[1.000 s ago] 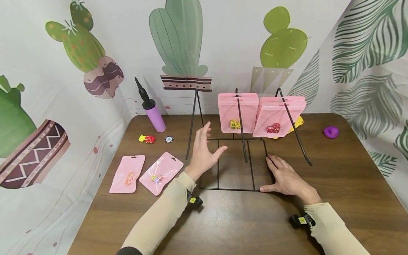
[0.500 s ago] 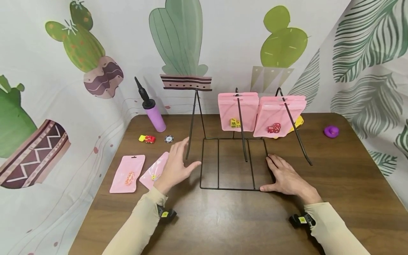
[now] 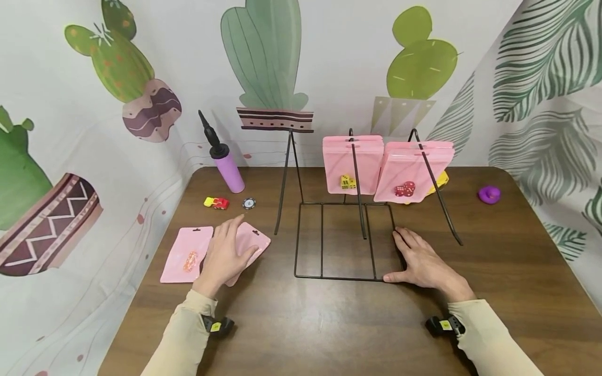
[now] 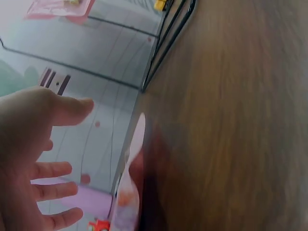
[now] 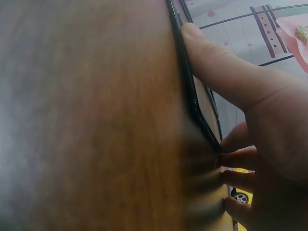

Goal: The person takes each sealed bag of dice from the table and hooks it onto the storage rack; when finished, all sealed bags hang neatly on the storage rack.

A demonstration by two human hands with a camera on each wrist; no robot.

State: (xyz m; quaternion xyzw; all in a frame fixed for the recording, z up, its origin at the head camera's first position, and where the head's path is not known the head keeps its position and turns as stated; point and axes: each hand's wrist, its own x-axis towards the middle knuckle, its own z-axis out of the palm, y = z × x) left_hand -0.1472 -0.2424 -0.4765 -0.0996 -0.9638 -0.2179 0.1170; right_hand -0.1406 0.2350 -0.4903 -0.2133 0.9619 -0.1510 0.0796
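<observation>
The left hand [image 3: 224, 254] lay flat, fingers wide, on a pink pouch [image 3: 249, 241] — its top edge at one o'clock; the wrist view showed a gap beneath the fingers [image 4: 57, 169].

Staged tabletop set, cactus-print backdrop [image 3: 268, 57], wooden table [image 3: 329, 324]

The head view is bright and evenly lit from above, with soft, short shadows and a mild sheen on the counter [image 3: 329, 324]. Its edges bow outward. Both wrist views are dimmer, blurred and out of focus.
</observation>
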